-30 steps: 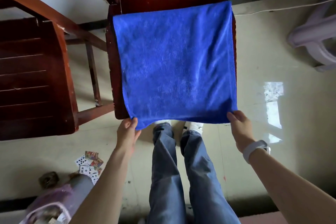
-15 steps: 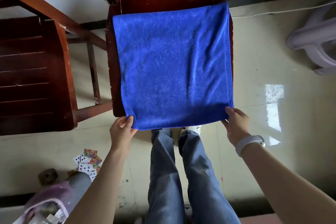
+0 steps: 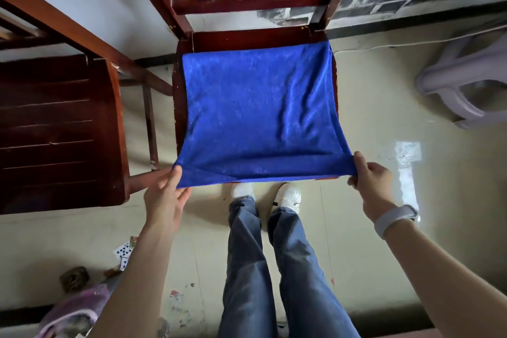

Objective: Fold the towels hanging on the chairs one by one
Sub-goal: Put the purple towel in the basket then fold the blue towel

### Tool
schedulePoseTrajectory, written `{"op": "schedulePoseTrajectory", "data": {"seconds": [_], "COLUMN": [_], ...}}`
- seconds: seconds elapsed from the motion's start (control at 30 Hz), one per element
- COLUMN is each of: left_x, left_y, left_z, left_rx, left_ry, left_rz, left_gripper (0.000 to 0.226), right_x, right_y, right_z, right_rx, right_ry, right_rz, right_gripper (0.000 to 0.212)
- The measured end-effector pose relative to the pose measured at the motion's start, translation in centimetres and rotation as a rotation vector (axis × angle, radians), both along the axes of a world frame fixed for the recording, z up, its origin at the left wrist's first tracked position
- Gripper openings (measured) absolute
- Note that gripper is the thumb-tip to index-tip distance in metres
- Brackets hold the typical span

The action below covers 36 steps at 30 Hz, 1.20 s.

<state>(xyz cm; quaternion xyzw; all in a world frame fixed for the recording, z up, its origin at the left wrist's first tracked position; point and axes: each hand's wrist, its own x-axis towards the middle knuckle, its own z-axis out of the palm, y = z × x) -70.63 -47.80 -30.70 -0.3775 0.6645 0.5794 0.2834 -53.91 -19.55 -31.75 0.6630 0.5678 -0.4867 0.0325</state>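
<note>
A blue towel [image 3: 260, 115] lies spread over the seat of a dark red wooden chair [image 3: 247, 35], reaching almost to the backrest. My left hand [image 3: 166, 195] pinches its near left corner. My right hand [image 3: 373, 181], a pale band on the wrist, pinches the near right corner. Between the two hands the towel's near edge is pulled taut and lifted off the seat's front, with a shallow crease running across just behind it.
A second dark wooden chair [image 3: 55, 132] stands to the left. A pale plastic stool [image 3: 466, 85] lies on the floor at the right. Playing cards [image 3: 124, 251] and a pink bag [image 3: 71, 310] are on the floor at lower left. My legs and white shoes are below the chair.
Both hands have raised the towel's near edge from hanging over the seat front and stretched it wider. The view has tilted up, showing more of the backrest.
</note>
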Motion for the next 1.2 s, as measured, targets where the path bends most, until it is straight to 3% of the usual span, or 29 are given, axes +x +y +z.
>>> {"op": "schedulePoseTrajectory", "data": {"seconds": [0.1, 0.27, 0.37, 0.47, 0.6, 0.87, 1.07, 1.2], "left_x": [-1.6, -4.4, -6.1, -7.4, -8.7, -7.8, -7.0, -7.0], "left_y": [0.6, 2.1, 2.6, 2.7, 2.7, 1.7, 0.9, 0.9], "left_z": [2.9, 9.0, 12.8, 16.4, 20.1, 19.7, 19.8, 20.3], "left_rx": [0.067, 0.136, 0.237, 0.304, 0.361, 0.228, 0.206, 0.229], "left_ry": [0.022, 0.012, -0.002, -0.007, 0.043, -0.174, -0.188, -0.066], "left_rz": [0.015, 0.132, 0.074, 0.053, 0.054, 0.025, 0.052, -0.018], "left_gripper": [0.028, 0.008, 0.005, 0.009, 0.007, 0.014, 0.013, 0.010], "right_x": [-1.5, -3.9, -4.7, -5.0, -5.8, -4.2, -3.3, -3.0], "right_y": [0.7, 1.7, 2.4, 3.1, 4.1, 2.1, 1.5, 1.5], "right_z": [4.1, 10.7, 14.2, 17.0, 20.3, 19.4, 19.6, 20.7], "right_rx": [-0.091, -0.281, -0.361, -0.319, -0.146, -0.188, -0.211, -0.202], "right_ry": [0.111, 0.398, 0.493, 0.522, 0.643, 0.358, 0.374, 0.435], "right_rz": [-0.131, -0.218, -0.185, -0.175, -0.365, -0.463, -0.485, -0.374], "right_gripper": [0.037, 0.024, 0.019, 0.020, 0.022, 0.024, 0.023, 0.030]}}
